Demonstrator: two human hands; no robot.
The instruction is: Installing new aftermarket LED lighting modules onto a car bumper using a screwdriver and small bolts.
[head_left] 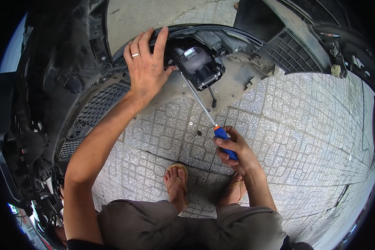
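A black finned lamp unit [196, 62] sits inside the curved rim of a large black car bumper cover [241, 34]. My left hand [148, 66] grips that rim left of the lamp, its fingers reaching over the edge and its thumb beside the screwdriver's tip. In my right hand [239, 148] is a screwdriver [216, 126] with a blue and orange handle and a long metal shaft. The shaft slants up to the left side of the lamp, where its tip meets a small fastener by my thumb. From the lamp hangs a short black cable [213, 98].
Below the lamp, a dark screw or clip [199, 133] and a small light ring [191, 123] lie on the patterned paving [304, 121]. A honeycomb grille [98, 106] curves along the left. My sandalled feet [177, 181] are near the work.
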